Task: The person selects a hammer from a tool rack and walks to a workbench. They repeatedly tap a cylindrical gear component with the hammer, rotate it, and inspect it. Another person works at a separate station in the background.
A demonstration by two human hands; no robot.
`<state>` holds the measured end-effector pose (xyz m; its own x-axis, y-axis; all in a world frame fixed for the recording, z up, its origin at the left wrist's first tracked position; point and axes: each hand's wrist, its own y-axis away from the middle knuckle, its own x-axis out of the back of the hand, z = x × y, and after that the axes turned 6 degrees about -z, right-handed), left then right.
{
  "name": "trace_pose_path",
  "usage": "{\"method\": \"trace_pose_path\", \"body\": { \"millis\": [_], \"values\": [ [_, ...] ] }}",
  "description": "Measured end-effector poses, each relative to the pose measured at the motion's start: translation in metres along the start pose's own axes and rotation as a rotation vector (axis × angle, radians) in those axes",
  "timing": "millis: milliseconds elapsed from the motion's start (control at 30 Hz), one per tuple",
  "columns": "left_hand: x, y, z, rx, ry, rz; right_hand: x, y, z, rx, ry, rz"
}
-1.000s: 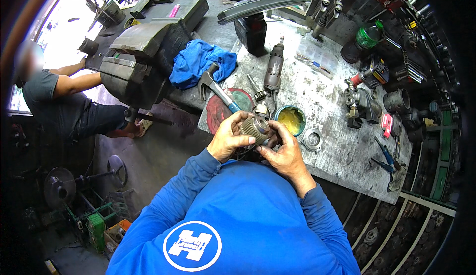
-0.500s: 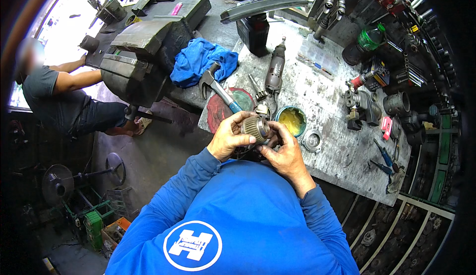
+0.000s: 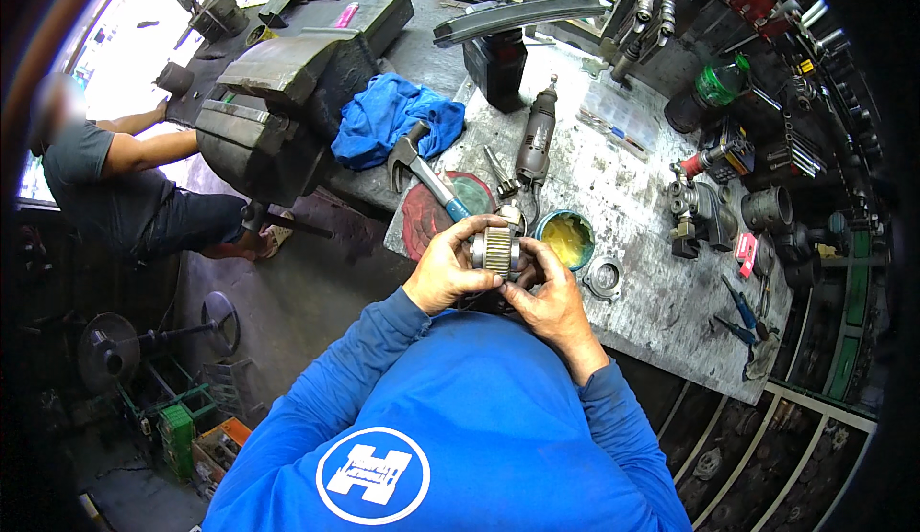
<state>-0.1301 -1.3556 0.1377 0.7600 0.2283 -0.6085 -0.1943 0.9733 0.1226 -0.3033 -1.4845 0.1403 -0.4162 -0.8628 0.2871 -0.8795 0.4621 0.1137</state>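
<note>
Between my two hands, close to my belly at the bench's near edge, is a ribbed metal gear (image 3: 496, 252) with a smooth collar. My left hand (image 3: 448, 268) grips its left side, thumb below and fingers over the top. From the right, my right hand (image 3: 551, 300) holds it with thumb and fingers; part of the gear's right end is hidden there. Just beyond the right fingers stands an open tub of yellow grease (image 3: 565, 239). A metal ring flange (image 3: 604, 277) lies right of the tub. A claw hammer (image 3: 431, 179) rests beyond my left hand, across a round red lid (image 3: 433, 218).
A large bench vise (image 3: 278, 101) stands left, beside a blue cloth (image 3: 393, 120). On the bench (image 3: 661, 331) are a die grinder (image 3: 537, 139), a machined metal housing (image 3: 700, 211) and blue-handled pliers (image 3: 738, 312). Another person (image 3: 115, 177) stands at far left.
The gear has turned in my hands, its teeth now facing up and its axis lying more sideways. My left fingers have shifted over its top. The view has moved slightly.
</note>
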Motion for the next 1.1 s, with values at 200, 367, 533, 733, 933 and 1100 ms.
{"method": "trace_pose_path", "body": {
  "millis": [200,367,533,733,933,1100],
  "values": [
    [-0.001,0.001,0.005,-0.047,-0.216,0.035,-0.003,-0.004,-0.006,-0.024,-0.044,-0.044],
    [0.004,0.008,0.011,0.022,-0.289,0.099,-0.006,-0.008,-0.015,-0.007,-0.041,-0.113],
    [0.015,0.013,0.016,0.064,-0.142,0.046,-0.014,-0.010,-0.021,-0.077,-0.233,-0.151],
    [0.035,0.019,0.023,-0.011,-0.120,-0.069,-0.031,-0.015,-0.022,-0.044,-0.353,-0.103],
    [0.057,0.023,0.038,0.034,-0.187,-0.085,-0.052,-0.021,-0.021,-0.075,-0.530,-0.042],
    [0.070,0.025,0.053,0.111,-0.390,-0.075,-0.073,-0.025,-0.025,-0.064,-0.646,0.015]
  ]
}}
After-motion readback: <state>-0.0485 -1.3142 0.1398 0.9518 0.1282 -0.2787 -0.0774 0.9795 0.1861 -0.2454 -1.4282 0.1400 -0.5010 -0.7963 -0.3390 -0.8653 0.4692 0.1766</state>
